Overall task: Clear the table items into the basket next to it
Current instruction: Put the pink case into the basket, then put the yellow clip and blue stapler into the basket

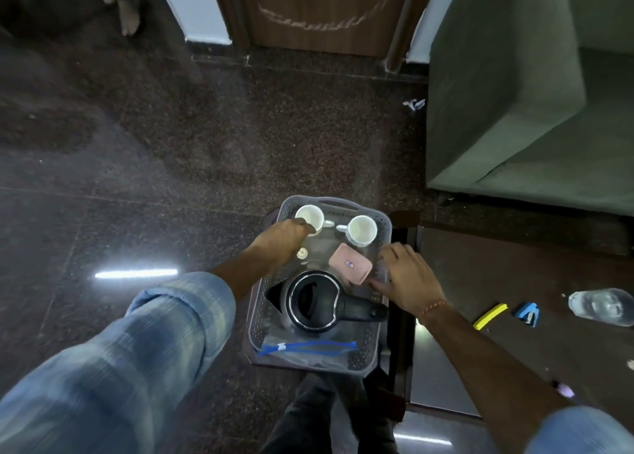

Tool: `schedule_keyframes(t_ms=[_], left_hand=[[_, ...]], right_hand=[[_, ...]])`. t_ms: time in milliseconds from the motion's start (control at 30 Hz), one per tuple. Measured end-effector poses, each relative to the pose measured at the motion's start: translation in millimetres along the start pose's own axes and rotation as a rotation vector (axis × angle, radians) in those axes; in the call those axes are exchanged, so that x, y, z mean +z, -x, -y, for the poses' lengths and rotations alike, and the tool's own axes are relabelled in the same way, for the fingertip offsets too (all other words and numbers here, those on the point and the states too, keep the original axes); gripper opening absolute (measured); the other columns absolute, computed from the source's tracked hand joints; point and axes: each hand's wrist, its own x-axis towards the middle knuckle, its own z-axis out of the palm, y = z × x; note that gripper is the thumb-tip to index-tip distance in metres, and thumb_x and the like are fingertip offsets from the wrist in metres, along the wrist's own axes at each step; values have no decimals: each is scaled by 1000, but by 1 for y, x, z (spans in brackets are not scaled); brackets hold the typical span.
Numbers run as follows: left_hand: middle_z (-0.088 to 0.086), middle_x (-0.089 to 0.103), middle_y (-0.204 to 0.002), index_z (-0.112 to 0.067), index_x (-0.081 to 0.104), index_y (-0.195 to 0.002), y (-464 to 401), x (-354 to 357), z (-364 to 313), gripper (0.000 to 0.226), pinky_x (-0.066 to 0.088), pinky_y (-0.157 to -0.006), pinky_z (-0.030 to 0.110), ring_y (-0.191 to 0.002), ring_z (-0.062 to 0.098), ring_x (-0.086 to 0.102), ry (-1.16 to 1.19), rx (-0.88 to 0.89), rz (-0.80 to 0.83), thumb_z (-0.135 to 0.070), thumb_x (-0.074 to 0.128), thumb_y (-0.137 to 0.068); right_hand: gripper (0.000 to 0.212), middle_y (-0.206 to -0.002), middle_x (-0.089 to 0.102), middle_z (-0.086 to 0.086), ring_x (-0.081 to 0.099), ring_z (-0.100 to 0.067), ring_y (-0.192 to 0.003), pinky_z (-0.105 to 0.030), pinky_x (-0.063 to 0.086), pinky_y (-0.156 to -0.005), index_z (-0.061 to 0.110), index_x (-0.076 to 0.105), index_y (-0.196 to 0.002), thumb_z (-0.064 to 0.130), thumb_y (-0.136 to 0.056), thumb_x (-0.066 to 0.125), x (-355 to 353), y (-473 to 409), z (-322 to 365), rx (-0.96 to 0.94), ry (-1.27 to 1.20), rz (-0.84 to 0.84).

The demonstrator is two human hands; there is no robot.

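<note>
A grey perforated basket [343,202] stands on a low dark stand left of the brown table [514,275]. Inside it are two white cups [310,215] [361,229], a pink case [350,265], a black kettle [314,301], a small cream piece [302,254] and a clear zip bag [308,349] with a blue zipper. My left hand [279,242] reaches in from the left, its fingers closed on the rim of the left cup. My right hand [408,278] hovers over the basket's right edge with fingers spread, thumb beside the pink case.
On the table lie a yellow strip [490,315], a small blue object [526,313] and a clear bottle [603,306] on its side. A green sofa [514,110] stands behind the table. A wooden door [326,11] is straight ahead across dark stone floor.
</note>
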Motion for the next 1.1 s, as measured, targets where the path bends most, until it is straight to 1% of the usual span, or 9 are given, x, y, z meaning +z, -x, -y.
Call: schedule_keyframes(t_ms=[100, 200, 333, 533, 667, 800, 867, 1000, 1100], left_hand=[[8, 56, -139, -16, 54, -137, 1, -35, -38, 47, 45, -101, 35, -123, 26, 57, -52, 52, -54, -3, 55, -92], [6, 58, -133, -18, 55, -134, -4, -60, -88, 42, 46, -98, 37, -120, 27, 58, -102, 114, -119, -8, 54, -93], [8, 59, -127, -15, 57, -131, -10, -72, -165, 39, 46, -96, 40, -116, 29, 58, -142, 184, -158, -11, 53, -93], [10, 60, -125, -14, 58, -131, -8, -44, -282, 39, 46, -96, 37, -116, 29, 58, -104, 248, -210, -19, 56, -92], [11, 61, -127, -13, 59, -131, -9, -10, -360, 40, 44, -98, 33, -118, 28, 58, -80, 273, -213, -20, 59, -91], [9, 60, -130, -13, 58, -132, -15, 23, -418, 42, 46, -100, 35, -118, 25, 58, -63, 283, -156, -21, 59, -91], [8, 60, -130, -14, 57, -133, -20, 38, -435, 42, 47, -99, 35, -117, 25, 58, -63, 275, -125, -23, 60, -92], [6, 62, -129, -15, 57, -133, -29, 62, -445, 42, 47, -97, 33, -116, 22, 60, 9, 203, -98, -25, 62, -92], [5, 62, -129, -16, 58, -131, -39, 79, -444, 41, 46, -99, 33, -118, 21, 59, 54, 156, -93, -26, 62, -91]], right_hand=[[46, -114, 58, -9, 54, -29, -107, -40, 47, -89, 10, 60, -117, 40, -83, 67, -31, 29, -18, 56, -29, -88], [41, -115, 58, -7, 53, -26, -109, -38, 47, -90, 13, 60, -118, 38, -85, 63, -56, 63, -47, 132, -12, -168], [37, -106, 61, -9, 58, -30, -100, -42, 50, -82, 9, 64, -110, 31, -81, 69, -78, 121, -98, 224, -34, -295], [31, -102, 62, -20, 58, -42, -93, -47, 50, -81, 2, 66, -103, 15, -76, 73, -87, 232, -192, 380, -150, -393], [32, -102, 63, -25, 59, -44, -95, -46, 48, -86, -5, 65, -105, 6, -76, 71, -85, 316, -256, 434, -202, -432], [37, -113, 60, -26, 57, -44, -105, -44, 44, -94, -5, 60, -116, 8, -82, 66, -84, 368, -303, 531, -267, -413], [38, -115, 60, -24, 56, -41, -109, -40, 42, -96, -3, 60, -119, 10, -84, 65, -79, 379, -318, 545, -299, -394], [44, -126, 56, -17, 53, -34, -118, -37, 44, -99, 5, 55, -129, 16, -87, 61, -65, 375, -324, 523, -355, -276], [46, -127, 55, -17, 56, -35, -116, -37, 47, -95, 9, 53, -132, 17, -87, 62, -54, 356, -321, 499, -397, -194]])
